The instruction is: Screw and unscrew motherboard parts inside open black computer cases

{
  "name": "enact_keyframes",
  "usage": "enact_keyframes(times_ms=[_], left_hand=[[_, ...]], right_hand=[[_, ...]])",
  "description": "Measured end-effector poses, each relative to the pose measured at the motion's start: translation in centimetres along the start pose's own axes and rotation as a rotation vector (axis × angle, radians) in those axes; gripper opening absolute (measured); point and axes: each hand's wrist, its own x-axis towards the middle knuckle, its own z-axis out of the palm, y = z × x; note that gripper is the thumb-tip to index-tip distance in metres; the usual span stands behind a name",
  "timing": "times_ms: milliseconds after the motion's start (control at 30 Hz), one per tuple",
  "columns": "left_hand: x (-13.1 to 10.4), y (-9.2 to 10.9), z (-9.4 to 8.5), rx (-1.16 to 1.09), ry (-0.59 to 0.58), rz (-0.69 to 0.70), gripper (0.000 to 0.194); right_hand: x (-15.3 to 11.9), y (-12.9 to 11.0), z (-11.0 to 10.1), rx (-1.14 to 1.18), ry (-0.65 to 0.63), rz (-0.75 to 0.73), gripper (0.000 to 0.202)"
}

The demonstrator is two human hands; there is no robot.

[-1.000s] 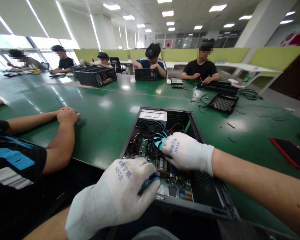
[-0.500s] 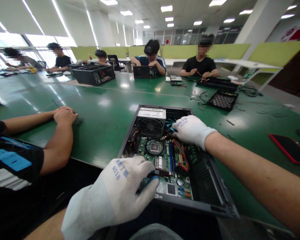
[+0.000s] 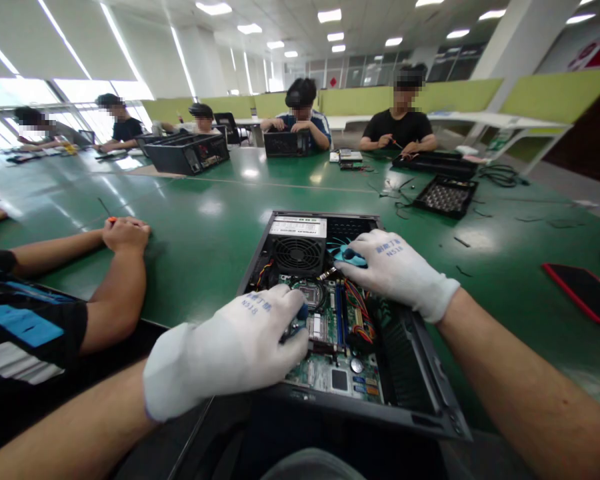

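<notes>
My black metal computer case (image 3: 350,404) lies open side up on the glossy green bench (image 3: 205,267), long sides running away from me; at its far end, curved turquoise blades show on the cooler fan (image 3: 336,253). My knit-gloved right hand (image 3: 397,267) touches it, grip unclear; my left hand (image 3: 245,337) curls over the motherboard (image 3: 325,375), and whether it holds anything I cannot tell

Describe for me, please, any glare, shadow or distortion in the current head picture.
All in the head view: white glare patches on the glossy green tabletop; deep shadow inside the right wall of the black rectangular computer case; the thick white pillar leans, likely from wide-angle distortion.
</notes>
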Motion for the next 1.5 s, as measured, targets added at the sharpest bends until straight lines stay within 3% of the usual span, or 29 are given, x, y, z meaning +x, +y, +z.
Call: enact_keyframes(times_ms=[100, 267, 400, 700, 1000, 1167, 1500], left_hand=[[4.3, -0.7, 0.3, 0.041, -0.161, -0.098, 0.034], [11.1, -1.7, 2.7, 0.166, -0.517, -0.083, 0.04], [13.6, -2.3, 5.1, 0.213, -0.588, -0.077, 0.052], [13.5, -2.8, 6.2, 0.259, -0.508, -0.042, 0.06], [14.0, -3.5, 6.5, 0.266, -0.478, -0.098, 0.031], [14.0, -3.4, 6.6, 0.257, -0.469, -0.055, 0.042], [14.0, -3.6, 6.6, 0.214, -0.452, -0.059, 0.046]], right_hand=[[0.0, 0.1, 0.2, 0.033, 0.032, 0.014, 0.045], [0.0, 0.4, 0.6, 0.05, 0.043, 0.029, 0.045], [0.0, 0.4, 0.7, 0.065, 0.045, 0.021, 0.045], [-0.4, 0.5, 1.0, 0.119, 0.101, -0.002, 0.044], [-0.7, 0.5, 0.6, 0.122, 0.051, -0.022, 0.044], [-0.8, 0.6, 0.8, 0.091, 0.043, -0.044, 0.044], [-0.7, 0.5, 0.6, 0.102, 0.014, -0.032, 0.045]])
